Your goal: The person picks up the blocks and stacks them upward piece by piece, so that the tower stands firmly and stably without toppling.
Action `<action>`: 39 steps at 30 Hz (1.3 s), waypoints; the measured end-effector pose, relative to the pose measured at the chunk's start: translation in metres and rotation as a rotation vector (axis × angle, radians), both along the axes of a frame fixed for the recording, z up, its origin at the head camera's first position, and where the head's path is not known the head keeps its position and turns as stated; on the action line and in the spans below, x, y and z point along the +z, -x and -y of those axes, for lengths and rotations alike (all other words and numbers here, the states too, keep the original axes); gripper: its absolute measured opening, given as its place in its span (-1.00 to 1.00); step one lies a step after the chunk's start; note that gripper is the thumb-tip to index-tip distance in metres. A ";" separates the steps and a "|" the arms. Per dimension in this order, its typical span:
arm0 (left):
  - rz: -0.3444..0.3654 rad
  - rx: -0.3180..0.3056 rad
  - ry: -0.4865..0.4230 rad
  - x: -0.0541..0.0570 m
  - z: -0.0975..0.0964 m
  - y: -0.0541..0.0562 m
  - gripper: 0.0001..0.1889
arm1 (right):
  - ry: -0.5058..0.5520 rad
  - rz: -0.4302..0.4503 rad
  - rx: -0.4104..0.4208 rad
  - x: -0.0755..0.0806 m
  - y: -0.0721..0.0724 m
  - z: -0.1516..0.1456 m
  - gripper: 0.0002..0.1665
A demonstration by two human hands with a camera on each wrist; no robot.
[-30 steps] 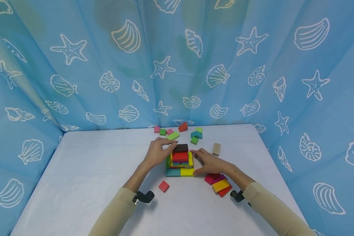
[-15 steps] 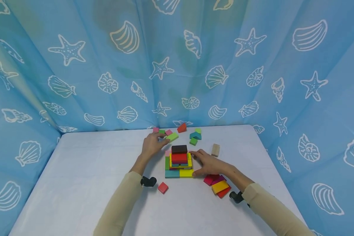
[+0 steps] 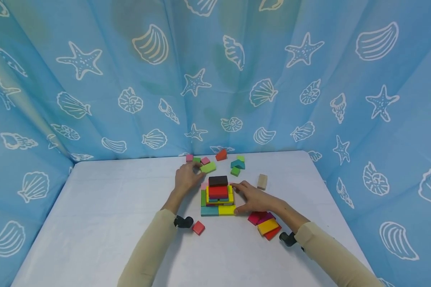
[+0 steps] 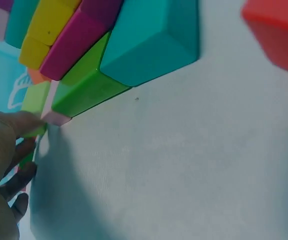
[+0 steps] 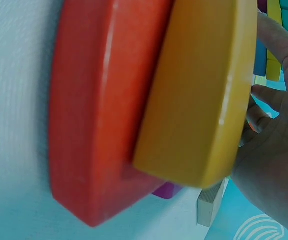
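Note:
A stepped stack of coloured blocks, topped by a dark brown block, stands mid-table. Behind its left corner, my left hand pinches a light green block between thumb and fingers. The left wrist view shows the thumb against that light green block, with the other fingers partly behind it. My right hand rests beside the stack's right side. Its thumb lies near the yellow base block, and its forefinger reaches toward the back corner. Contact there is hard to make out.
Small pink, green, teal and red blocks lie behind the stack, including a red wedge. A beige block lies at the right. Below my right hand is a pile with an orange-yellow block. A red block sits in front.
My left hand has left the brown block on the stack's top and moved back and left to the light green block, which has shifted slightly. The right hand has stayed in place.

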State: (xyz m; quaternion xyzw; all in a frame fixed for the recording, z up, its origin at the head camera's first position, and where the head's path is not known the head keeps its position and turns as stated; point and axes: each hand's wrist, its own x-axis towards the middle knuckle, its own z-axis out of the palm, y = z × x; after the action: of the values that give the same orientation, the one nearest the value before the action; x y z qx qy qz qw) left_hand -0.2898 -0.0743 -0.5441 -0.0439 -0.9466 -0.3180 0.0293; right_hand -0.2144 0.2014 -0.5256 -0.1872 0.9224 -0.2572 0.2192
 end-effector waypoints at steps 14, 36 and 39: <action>-0.073 0.055 -0.586 0.033 0.025 -0.037 -0.68 | -0.003 0.000 0.001 0.001 0.000 0.000 0.19; 0.194 -0.073 -0.702 0.045 0.013 -0.113 -0.70 | 0.005 0.001 0.001 0.000 0.001 0.001 0.20; 0.193 -0.060 -0.679 0.043 0.010 -0.113 -0.69 | 0.016 0.002 0.006 0.000 0.001 0.001 0.20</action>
State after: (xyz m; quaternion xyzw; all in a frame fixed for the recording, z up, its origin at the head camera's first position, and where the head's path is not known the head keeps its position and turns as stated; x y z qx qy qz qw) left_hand -0.1769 -0.0844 -0.5015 -0.0291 -0.7836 -0.6179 -0.0569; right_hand -0.2151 0.2007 -0.5257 -0.1913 0.9196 -0.2639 0.2192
